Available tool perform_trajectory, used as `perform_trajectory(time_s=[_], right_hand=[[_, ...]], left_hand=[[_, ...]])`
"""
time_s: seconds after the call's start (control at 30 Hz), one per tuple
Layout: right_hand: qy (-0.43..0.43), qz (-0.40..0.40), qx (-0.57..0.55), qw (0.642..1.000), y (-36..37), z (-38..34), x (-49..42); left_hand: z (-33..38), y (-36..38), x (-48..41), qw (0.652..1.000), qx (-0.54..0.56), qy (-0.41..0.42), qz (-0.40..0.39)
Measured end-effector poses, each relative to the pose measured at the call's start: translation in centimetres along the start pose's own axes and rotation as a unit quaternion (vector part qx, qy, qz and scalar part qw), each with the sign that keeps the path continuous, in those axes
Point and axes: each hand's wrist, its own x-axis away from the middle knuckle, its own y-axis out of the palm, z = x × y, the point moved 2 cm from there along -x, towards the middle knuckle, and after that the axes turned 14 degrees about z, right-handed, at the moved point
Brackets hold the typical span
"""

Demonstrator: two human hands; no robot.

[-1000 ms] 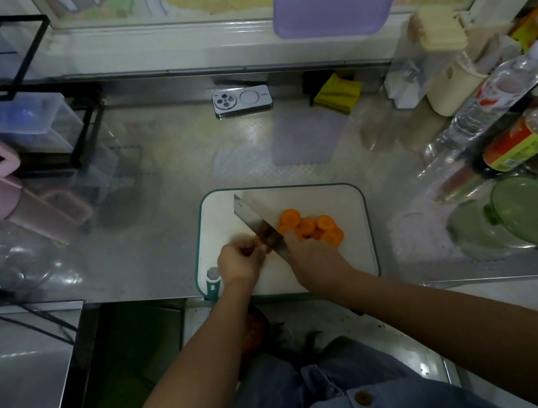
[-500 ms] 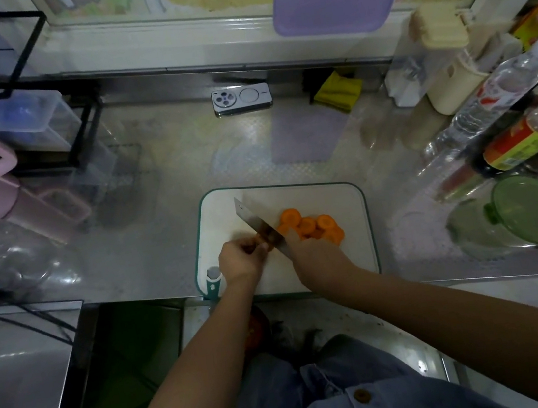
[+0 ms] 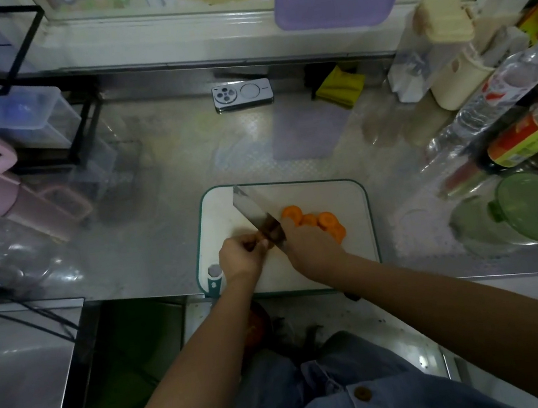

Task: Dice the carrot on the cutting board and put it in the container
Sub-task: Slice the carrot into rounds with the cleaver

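Pinching the carrot stub point(image 3: 262, 240) in my left hand point(image 3: 239, 258), I hold it down near the front left of the board point(image 3: 368, 210), where my curled fingers nearly hide it. My right hand point(image 3: 308, 246) is clenched round the handle of the knife point(image 3: 252, 210). Its blade slants away to the far left and sits right against the stub.

Little has moved in the last second. The blade has kept the same line and slant, my left hand has barely shifted, and the slices point(image 3: 319, 222) lie in the same overlapping heap just right of the blade. I cannot tell whether a fresh round has come off.

I judge that I am near the end of slicing. The stub is short, so my fingertips are close to the edge and the next cut needs care. The rounds are not yet dice.

The container point(image 3: 534, 209) stands on the table point(image 3: 159, 219) well to the right of the board. Its green lid seems to be on, and no carrot shows inside. Beyond it are bottles point(image 3: 500, 91), and at the back lie a phone point(image 3: 242, 94) and a yellow cloth point(image 3: 341, 87).
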Motion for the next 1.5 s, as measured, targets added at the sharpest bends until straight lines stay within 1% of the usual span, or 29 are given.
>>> perform_trajectory(time_s=[0.13,0.3,0.43,0.7,0.77,0.9,1.0,1.1,1.17,1.23,1.27,1.3,1.37,1.43,1.5], right_hand=[[0.004,-0.016,-0.034,0.999,0.9,0.2,0.3],[-0.001,-0.033,-0.009,0.999,1.0,0.0,0.5],[-0.008,-0.035,-0.028,0.999,2.0,-0.1,0.1],[-0.015,-0.049,-0.055,0.997,3.5,-0.3,-1.4],[-0.008,-0.048,-0.052,0.997,3.9,-0.4,-1.5],[-0.008,-0.034,-0.011,0.999,5.0,-0.3,-1.3],[-0.006,-0.023,-0.014,1.0,5.8,0.2,-1.2],[0.003,-0.015,-0.049,0.999,6.0,0.8,-1.2],[0.038,-0.015,-0.089,0.995,5.9,1.3,-1.2],[0.086,0.003,-0.108,0.99,5.4,2.1,-1.3],[0.097,0.017,-0.108,0.989,5.2,2.5,-1.3],[0.093,0.023,-0.107,0.99,5.0,2.7,-1.4],[0.058,0.022,-0.126,0.99,4.9,2.6,-1.3],[0.023,0.006,-0.164,0.986,5.0,2.3,-1.0],[0.018,-0.012,-0.174,0.985,5.2,2.2,-0.8]], left_hand=[[0.0,-0.1,0.0,1.0,0.002,0.003,-0.003],[0.1,0.2,0.0,1.0,-0.015,0.009,0.004],[0.3,0.4,-0.1,0.999,-0.038,0.024,0.013],[-0.2,0.2,-0.4,1.0,-0.019,0.02,0.003],[-0.3,0.1,-0.5,1.0,-0.01,0.016,-0.003],[-0.6,0.1,-0.7,1.0,-0.011,0.025,-0.001],[-0.7,0.1,-0.7,1.0,-0.011,0.022,-0.001],[-0.8,-0.2,-0.7,1.0,0.007,0.014,-0.019],[-1.1,-0.4,-0.5,0.999,0.028,0.018,-0.027],[-1.3,-0.4,-0.3,0.996,0.078,0.013,-0.035],[-1.3,-0.3,-0.2,0.994,0.099,0.012,-0.035],[-1.4,-0.3,-0.1,0.992,0.117,0.008,-0.034],[-1.5,-0.4,0.1,0.987,0.158,-0.006,-0.027],[-1.6,-0.6,0.2,0.978,0.208,-0.031,-0.019],[-2.3,-1.1,-0.1,0.97,0.238,-0.054,-0.009]])
